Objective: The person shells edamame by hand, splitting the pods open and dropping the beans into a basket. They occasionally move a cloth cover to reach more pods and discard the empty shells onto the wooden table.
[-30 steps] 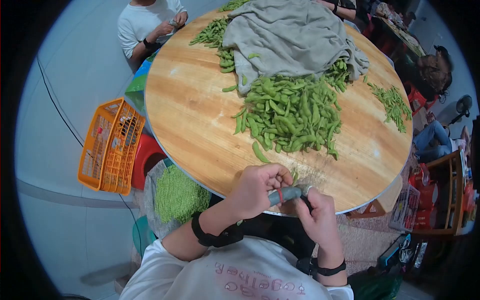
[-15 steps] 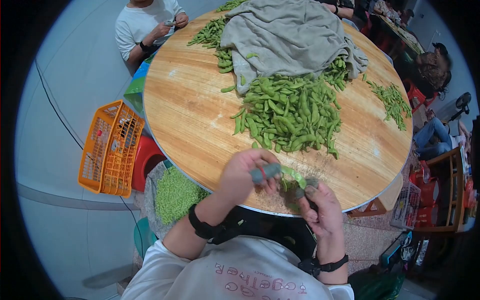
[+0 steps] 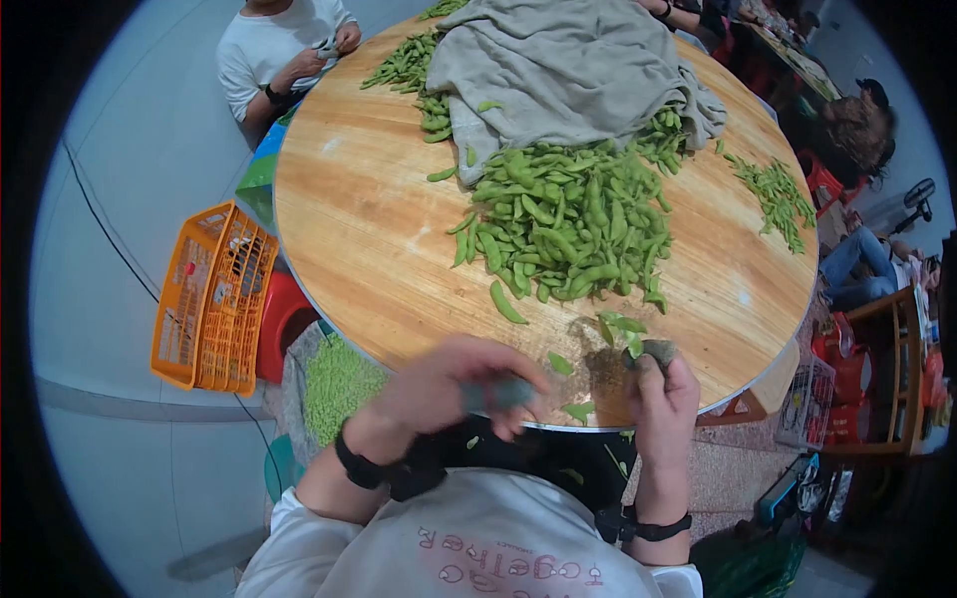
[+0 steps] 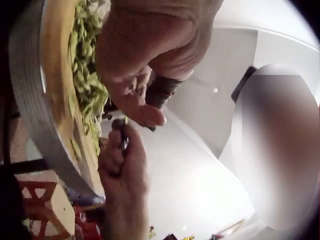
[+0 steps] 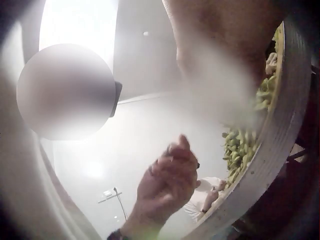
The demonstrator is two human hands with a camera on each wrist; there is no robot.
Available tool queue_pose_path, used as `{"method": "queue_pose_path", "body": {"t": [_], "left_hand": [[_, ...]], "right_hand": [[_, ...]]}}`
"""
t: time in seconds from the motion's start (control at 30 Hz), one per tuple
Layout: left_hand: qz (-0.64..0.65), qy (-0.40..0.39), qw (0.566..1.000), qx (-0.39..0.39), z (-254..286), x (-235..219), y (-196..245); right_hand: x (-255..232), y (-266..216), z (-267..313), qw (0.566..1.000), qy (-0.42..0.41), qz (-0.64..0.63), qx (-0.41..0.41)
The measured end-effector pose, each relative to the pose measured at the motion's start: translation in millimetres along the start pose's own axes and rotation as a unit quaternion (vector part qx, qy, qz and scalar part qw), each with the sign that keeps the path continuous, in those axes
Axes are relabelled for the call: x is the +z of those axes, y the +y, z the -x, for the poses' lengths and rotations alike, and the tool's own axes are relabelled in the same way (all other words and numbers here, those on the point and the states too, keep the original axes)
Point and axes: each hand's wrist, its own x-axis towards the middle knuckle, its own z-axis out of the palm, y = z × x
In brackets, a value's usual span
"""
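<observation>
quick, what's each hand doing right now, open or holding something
Left hand: blurred, fingers partly curled; can't tell if it holds anything.
Right hand: curled, pinching a green pod at the fingertips.

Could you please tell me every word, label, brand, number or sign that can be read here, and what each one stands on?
"Go": on the front of the white shirt, upside down in the head view.
"Together": same shirt, beside "Go", also upside down.
Smaller print near "Together": too small to read.
Lettering at the picture's bottom edge, same shirt: cut off, not readable.
I can make out no other text.
</observation>
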Motion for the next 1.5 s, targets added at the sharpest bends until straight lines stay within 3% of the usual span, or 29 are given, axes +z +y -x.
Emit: {"method": "queue_pose_path", "body": {"t": [0.03, 0.07, 0.13, 0.17, 0.23, 0.3, 0.47, 0.63, 0.73, 0.8, 0.9, 1.0, 1.03, 1.1, 1.13, 1.17, 1.2, 1.23, 1.3, 1.33, 1.43, 1.5], "left_hand": [[-0.009, 0.003, 0.999, -0.037, -7, 14, -2], [-0.019, 0.007, 0.997, -0.074, -16, 27, -6], [0.055, 0.047, 0.997, -0.033, -32, 35, -36], [0.129, 0.08, 0.988, 0.006, -37, 34, -48], [0.16, 0.08, 0.984, 0.009, -40, 37, -52], [0.23, 0.128, 0.964, 0.047, -42, 41, -50], [0.279, 0.102, 0.952, 0.078, -43, 36, -59], [0.266, 0.144, 0.952, 0.046, -44, 36, -55], [0.193, 0.167, 0.965, 0.052, -45, 34, -55], [0.029, 0.188, 0.981, 0.028, -44, 33, -53], [-0.075, 0.199, 0.977, -0.004, -43, 36, -43], [-0.109, 0.21, 0.972, 0.012, -43, 38, -42], [-0.11, 0.209, 0.972, 0.012, -43, 37, -43], [-0.054, 0.177, 0.983, 0.009, -42, 30, -43], [-0.054, 0.177, 0.983, 0.009, -40, 26, -40], [-0.023, 0.109, 0.994, -0.022, -38, 22, -37], [0.007, 0.04, 0.998, -0.053, -36, 19, -35], [0.007, 0.038, 0.998, -0.054, -34, 17, -35], [-0.068, -0.059, 0.994, -0.054, -33, 15, -36], [-0.067, -0.059, 0.995, -0.053, -31, 13, -35], [-0.084, -0.066, 0.992, -0.061, -30, 7, -28], [-0.225, 0.057, 0.972, -0.035, -27, 7, -25]], "right_hand": [[4, 0, 2, 1.0, -0.005, 0.0, 0.0], [9, -1, 6, 0.993, 0.003, 0.093, -0.075], [19, -15, 12, 0.948, 0.013, 0.254, -0.19], [19, -18, 14, 0.948, 0.011, 0.254, -0.192], [17, -19, 19, 0.906, -0.015, 0.353, -0.234], [16, -16, 21, 0.895, -0.021, 0.367, -0.251], [15, -12, 25, 0.876, -0.045, 0.38, -0.293], [16, -10, 26, 0.883, -0.056, 0.371, -0.281], [16, -7, 27, 0.885, -0.062, 0.367, -0.28], [17, -5, 27, 0.888, -0.061, 0.362, -0.278], [18, -2, 26, 0.888, -0.066, 0.368, -0.266], [19, 2, 24, 0.898, -0.081, 0.341, -0.265], [17, 2, 23, 0.919, -0.093, 0.308, -0.228], [11, 1, 19, 0.937, -0.104, 0.274, -0.188], [6, 0, 16, 0.975, -0.078, 0.172, -0.12], [3, -1, 12, 0.995, -0.05, 0.067, -0.05], [6, 1, 5, 0.993, -0.036, 0.07, -0.086], [3, -5, 3, 0.993, -0.034, 0.07, -0.085], [-2, -26, 0, 0.966, -0.18, 0.169, -0.078], [-1, -17, -3, 0.951, -0.221, 0.178, -0.127], [-9, -6, -9, 0.922, -0.292, 0.226, -0.12], [-6, -3, -7, 0.934, -0.269, 0.208, -0.109]]}}
